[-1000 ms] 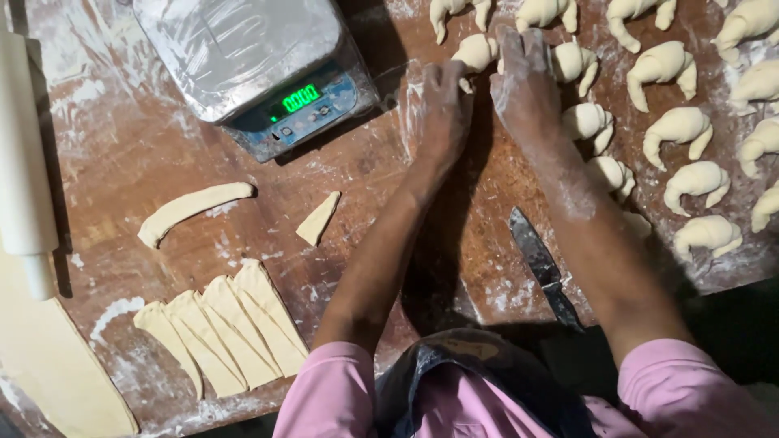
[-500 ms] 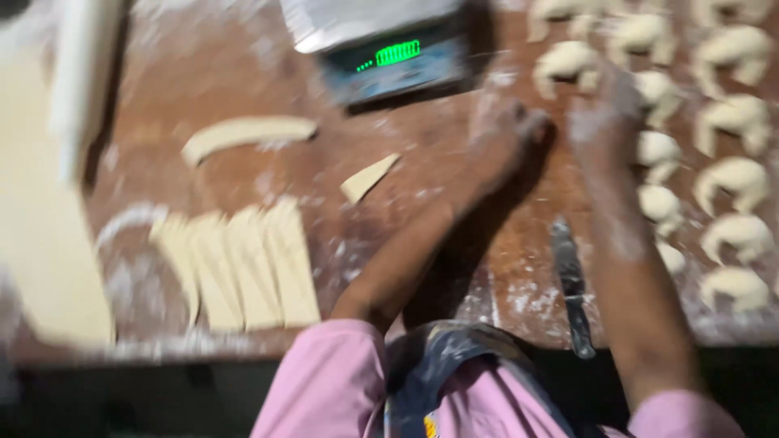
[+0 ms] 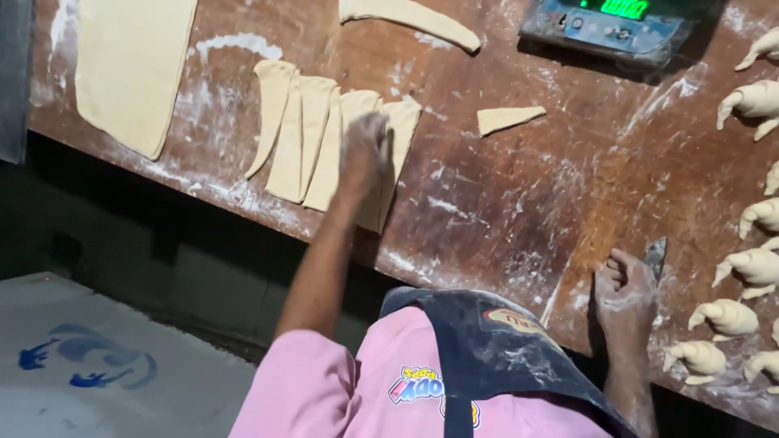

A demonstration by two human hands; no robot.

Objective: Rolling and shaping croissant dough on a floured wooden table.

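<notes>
- Your left hand (image 3: 365, 150) sits upper centre of the frame, floured, fingers together and curled down onto the dough triangles (image 3: 312, 138); whether it actually pinches one, I cannot tell.
- The dough triangles lie side by side, overlapping, near the front edge of the table (image 3: 519, 211), left of centre. Your left hand covers the rightmost pieces.
- Your right hand (image 3: 625, 296) is lower right, resting on the table edge with fingers loosely curled, not closed on anything visible. It touches or sits just beside the knife blade (image 3: 656, 253), whose grey tip shows past the fingers.
- A small dough scrap (image 3: 507, 119) lies alone right of the triangles, apart from both hands.
- A long dough strip (image 3: 414, 16) lies at the top centre edge.
- A flat dough sheet (image 3: 130, 65) fills the upper left.
- A digital scale (image 3: 608, 28) with a green lit display sits top right of centre.
- Shaped croissants (image 3: 751, 268) run in rows down the right edge of the frame, near your right hand but not touching it.
- Flour streaks cover the brown table.
</notes>
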